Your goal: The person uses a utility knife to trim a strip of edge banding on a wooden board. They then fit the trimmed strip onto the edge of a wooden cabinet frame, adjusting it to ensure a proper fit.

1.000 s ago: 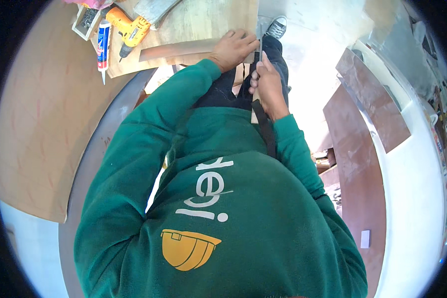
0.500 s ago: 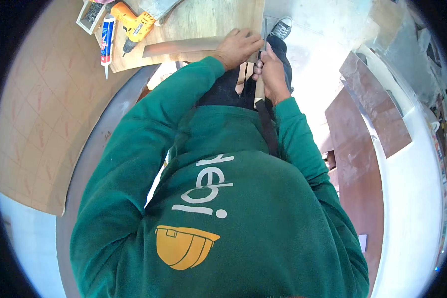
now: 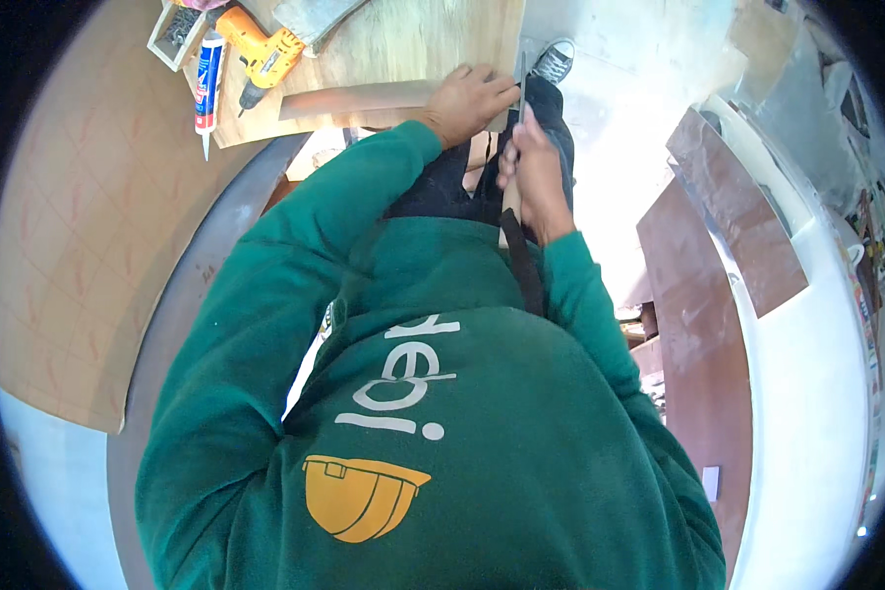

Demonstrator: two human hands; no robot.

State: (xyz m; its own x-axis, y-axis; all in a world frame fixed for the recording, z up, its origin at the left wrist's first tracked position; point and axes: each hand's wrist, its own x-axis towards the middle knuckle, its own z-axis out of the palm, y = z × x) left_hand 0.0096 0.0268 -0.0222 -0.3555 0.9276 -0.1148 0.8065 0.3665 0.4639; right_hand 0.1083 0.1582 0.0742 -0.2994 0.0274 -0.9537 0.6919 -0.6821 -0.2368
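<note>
My left hand (image 3: 470, 101), fingers bent over, presses a narrow brown strip (image 3: 359, 100) onto a light wooden board (image 3: 403, 39) near the board's right edge. Beside it my right hand (image 3: 539, 169) is closed around the pale wooden handle of a thin-bladed metal tool (image 3: 523, 87). The blade points away from me, upright along the board's edge, close to the left fingertips. Its exact kind, saw or file, I cannot make out. Motion slightly blurs the right fingers.
On the board lie a yellow cordless drill (image 3: 263, 57), a sealant tube (image 3: 207, 84) with its nozzle toward me, and a small box of screws (image 3: 178, 35). Brown sheets (image 3: 698, 285) stand at the right. A large tan sheet (image 3: 79, 226) fills the left.
My right hand and the tool have shifted slightly toward me along the board's edge. The left hand stays on the strip; the whole view has shifted a little.
</note>
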